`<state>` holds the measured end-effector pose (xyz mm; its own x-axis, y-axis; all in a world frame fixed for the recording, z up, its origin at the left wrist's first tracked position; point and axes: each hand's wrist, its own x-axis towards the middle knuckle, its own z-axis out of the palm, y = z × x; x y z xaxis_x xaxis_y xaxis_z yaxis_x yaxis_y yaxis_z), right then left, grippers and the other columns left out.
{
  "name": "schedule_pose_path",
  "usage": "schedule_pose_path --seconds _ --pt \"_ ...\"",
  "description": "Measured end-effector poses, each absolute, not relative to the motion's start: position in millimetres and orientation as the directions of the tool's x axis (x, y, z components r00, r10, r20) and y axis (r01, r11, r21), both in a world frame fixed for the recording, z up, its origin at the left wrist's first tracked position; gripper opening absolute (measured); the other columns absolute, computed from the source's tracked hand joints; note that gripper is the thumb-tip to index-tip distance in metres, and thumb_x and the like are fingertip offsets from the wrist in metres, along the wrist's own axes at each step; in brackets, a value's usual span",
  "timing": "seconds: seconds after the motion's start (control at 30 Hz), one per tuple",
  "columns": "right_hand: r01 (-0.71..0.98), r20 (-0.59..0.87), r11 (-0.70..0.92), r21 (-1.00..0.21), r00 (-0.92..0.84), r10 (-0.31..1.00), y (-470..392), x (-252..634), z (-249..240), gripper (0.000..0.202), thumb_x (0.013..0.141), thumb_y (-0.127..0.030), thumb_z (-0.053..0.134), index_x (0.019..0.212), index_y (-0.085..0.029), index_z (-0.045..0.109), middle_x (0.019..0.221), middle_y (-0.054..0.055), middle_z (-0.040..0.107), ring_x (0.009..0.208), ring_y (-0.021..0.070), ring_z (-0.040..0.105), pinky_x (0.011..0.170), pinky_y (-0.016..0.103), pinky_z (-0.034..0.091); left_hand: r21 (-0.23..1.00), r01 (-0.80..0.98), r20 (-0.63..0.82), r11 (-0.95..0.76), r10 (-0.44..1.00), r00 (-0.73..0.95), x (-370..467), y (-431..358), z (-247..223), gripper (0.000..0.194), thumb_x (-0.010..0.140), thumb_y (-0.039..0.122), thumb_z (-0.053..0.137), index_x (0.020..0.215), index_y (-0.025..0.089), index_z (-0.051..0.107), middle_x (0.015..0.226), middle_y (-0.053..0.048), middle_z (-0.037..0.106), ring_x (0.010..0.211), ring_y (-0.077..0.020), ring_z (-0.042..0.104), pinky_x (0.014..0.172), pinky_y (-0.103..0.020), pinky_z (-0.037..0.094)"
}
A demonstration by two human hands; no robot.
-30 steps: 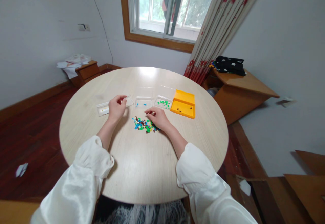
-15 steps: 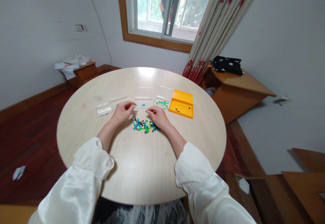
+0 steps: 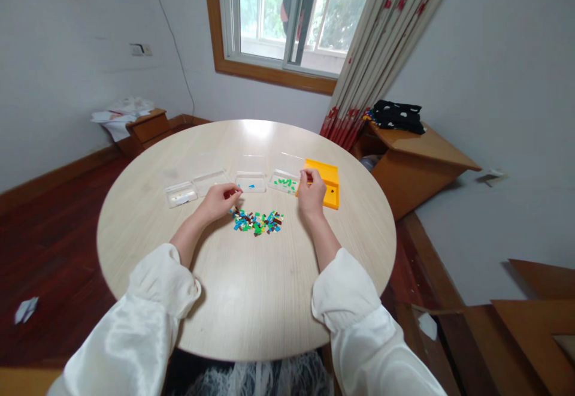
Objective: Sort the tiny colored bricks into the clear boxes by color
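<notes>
A loose pile of small coloured pieces [image 3: 257, 222], green, blue, brown and white, lies on the round table [image 3: 251, 288]. My left hand [image 3: 220, 200] is at the pile's upper left, its fingers pinched on something I cannot make out. Over the left part of the yellow box [image 3: 333, 197] is my right hand [image 3: 311, 191], fingers closed; what they hold is too small to name. Between the hands stand a clear box with a few blue pieces [image 3: 250, 183] and a clear box with green pieces [image 3: 284, 182].
Another clear box [image 3: 181, 194] with pale pieces stands at the left, beside an open clear box [image 3: 210, 181]. A wooden cabinet [image 3: 417, 162] with a black cloth [image 3: 398, 116] is beyond the table at the right. A window and curtain are behind.
My right hand has moved right, from above the pile to the yellow box. My left hand has stayed near the pile. The view has shifted slightly.
</notes>
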<state>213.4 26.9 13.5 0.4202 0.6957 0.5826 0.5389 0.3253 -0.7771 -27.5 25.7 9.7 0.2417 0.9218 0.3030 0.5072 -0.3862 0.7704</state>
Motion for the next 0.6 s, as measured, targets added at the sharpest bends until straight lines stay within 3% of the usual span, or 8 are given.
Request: schedule_pose_path --seconds 0.2,0.37,0.6 --pt "0.586 0.589 0.216 -0.781 0.577 0.566 30.2 237.1 16.6 0.015 0.083 -0.027 0.042 0.075 -0.018 0.051 0.072 0.001 0.052 0.067 0.015 0.046 0.07 0.03 0.039 0.744 0.547 0.244 -0.383 0.918 0.311 -28.1 26.1 8.3 0.023 0.069 0.032 0.051 0.066 0.013 0.064 0.057 -0.002 0.059 0.052 -0.0119 0.048 0.052 -0.023 0.035" --pt "0.598 0.578 0.122 -0.792 0.67 0.465 28.3 244.1 15.9 0.013 0.082 -0.029 0.045 0.083 -0.018 0.053 0.08 0.004 0.048 0.08 0.0195 0.045 0.083 0.036 0.038 0.724 0.587 0.184 -0.362 0.922 0.342 -34.3 27.6 9.9 0.021 0.065 0.028 0.05 0.066 0.014 0.066 0.062 -0.004 0.064 0.056 -0.0136 0.051 0.055 -0.024 0.039" --pt "0.578 0.553 0.118 -0.807 0.672 0.492 27.8 238.6 17.2 0.012 0.081 -0.026 0.045 0.087 -0.019 0.052 0.086 0.005 0.049 0.086 0.0206 0.045 0.087 0.038 0.036 0.71 0.617 0.078 -0.34 0.908 0.411 -42.3 28.1 12.8 0.019 0.059 0.025 0.055 0.067 0.015 0.069 0.057 -0.001 0.06 0.053 -0.0121 0.047 0.053 -0.023 0.038"
